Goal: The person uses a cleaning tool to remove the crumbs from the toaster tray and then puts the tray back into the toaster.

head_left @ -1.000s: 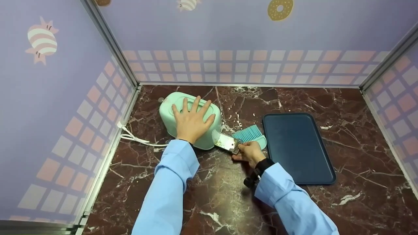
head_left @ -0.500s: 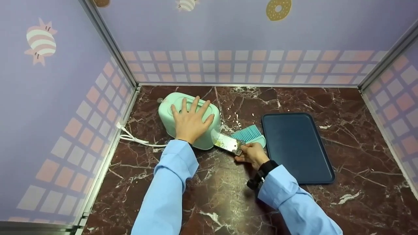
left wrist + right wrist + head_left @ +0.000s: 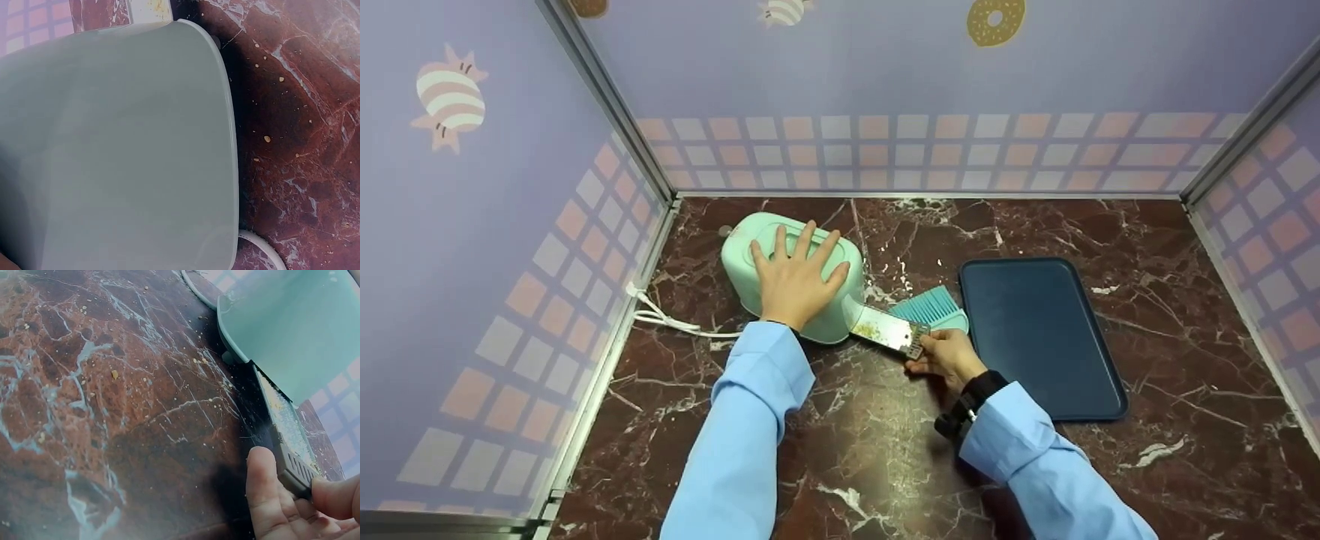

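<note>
A mint-green toaster [image 3: 739,259] stands at the left of the marbled table. My left hand [image 3: 795,289] lies flat on its top with fingers spread, covering part of the slot. From the toaster's right end a shiny crumb tray [image 3: 881,328] sticks out, its inner end hidden inside the body. Yellowish crumbs [image 3: 275,402] lie on this tray. With thumb and fingers, my right hand [image 3: 952,358] pinches the tray's slotted dark end [image 3: 295,469]. In the left wrist view the toaster's side wall [image 3: 129,146] fills most of the picture.
A turquoise brush [image 3: 930,306] lies just behind the crumb tray. Right of it is a navy rectangular tray [image 3: 1035,337]. The toaster's white cord [image 3: 675,324] runs to the left wall. Crumbs [image 3: 267,139] dot the table, and patterned panels [image 3: 885,75] enclose it.
My right hand has drawn the crumb tray a little further out of the toaster, to the right. My left hand stays on the toaster's top.
</note>
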Motion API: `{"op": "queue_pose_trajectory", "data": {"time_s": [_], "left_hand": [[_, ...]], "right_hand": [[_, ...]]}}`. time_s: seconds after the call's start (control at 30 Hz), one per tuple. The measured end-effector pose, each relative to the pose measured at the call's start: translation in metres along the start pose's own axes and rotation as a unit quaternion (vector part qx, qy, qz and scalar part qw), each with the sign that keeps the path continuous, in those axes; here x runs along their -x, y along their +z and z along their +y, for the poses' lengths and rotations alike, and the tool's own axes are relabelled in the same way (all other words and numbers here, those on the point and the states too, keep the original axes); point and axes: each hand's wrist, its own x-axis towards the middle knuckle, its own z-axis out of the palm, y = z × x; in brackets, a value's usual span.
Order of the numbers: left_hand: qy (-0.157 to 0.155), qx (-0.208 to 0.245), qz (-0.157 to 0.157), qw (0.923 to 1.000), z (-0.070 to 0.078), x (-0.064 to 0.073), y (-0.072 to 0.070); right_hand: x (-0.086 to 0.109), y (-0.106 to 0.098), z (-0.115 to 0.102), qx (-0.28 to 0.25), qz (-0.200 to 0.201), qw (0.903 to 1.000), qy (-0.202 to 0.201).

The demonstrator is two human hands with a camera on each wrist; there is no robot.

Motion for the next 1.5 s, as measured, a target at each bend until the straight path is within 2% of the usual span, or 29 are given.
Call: {"op": "queue_pose_trajectory", "data": {"time_s": [0.33,0.57,0.8,1.03,1.33,1.5], "left_hand": [[-0.001,-0.004,-0.001,1.0000,0.000,0.000,0.000],[-0.002,-0.001,0.000,1.0000,0.000,0.000,0.001],[0.002,0.012,0.015,0.9998,0.001,0.000,0.001],[-0.002,0.000,0.003,1.0000,0.000,-0.001,0.000],[-0.002,0.003,0.003,1.0000,0.000,0.000,0.000],[-0.001,0.007,0.006,1.0000,0.000,0.000,0.000]], "right_hand": [[0.000,-0.009,0.003,-0.013,-0.010,0.9998,-0.012],[0.003,-0.015,0.003,-0.003,-0.017,0.9997,-0.019],[0.006,-0.022,0.003,0.005,-0.008,0.9999,-0.013],[0.009,-0.031,0.002,0.004,-0.010,0.9999,-0.006],[0.013,-0.038,0.001,-0.004,-0.003,0.9999,-0.010],[0.015,-0.047,0.000,0.011,0.001,0.9998,-0.015]]}}
